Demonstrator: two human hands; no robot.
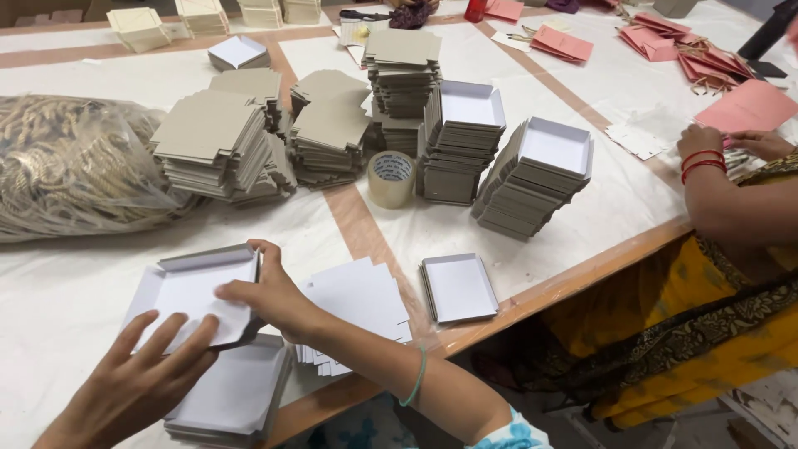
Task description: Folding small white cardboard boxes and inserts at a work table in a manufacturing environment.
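The table [75, 291] is covered with white sheeting crossed by 2 tan tape strips; its near edge runs diagonally from lower centre to the right side. At the far left, a clear bag of twisted cord [71, 166] is laid close to the grey board stacks [220, 137]. To their right, 2 leaning stacks of white-lined trays [532, 179] are set well back from the near edge. A tape roll [391, 179] is stood between the board stacks and the trays.

Near the front edge, a fanned pile of white card blanks [362, 295] is placed just beside a short stack of finished trays [458, 288]; bare sheeting is left between these and the tall stacks behind.

A partly folded tray [195, 291] is held above a low pile of trays [237, 395] at the table's front edge. The left hand [137, 378] is spread flat, fingers pressed on the tray's near flap. The right hand [266, 295] is curled over the tray's right edge, which is pinched between thumb and fingers.

At the far right, a co-worker's hands [706, 150] are occupied with a pink sheet [748, 106].
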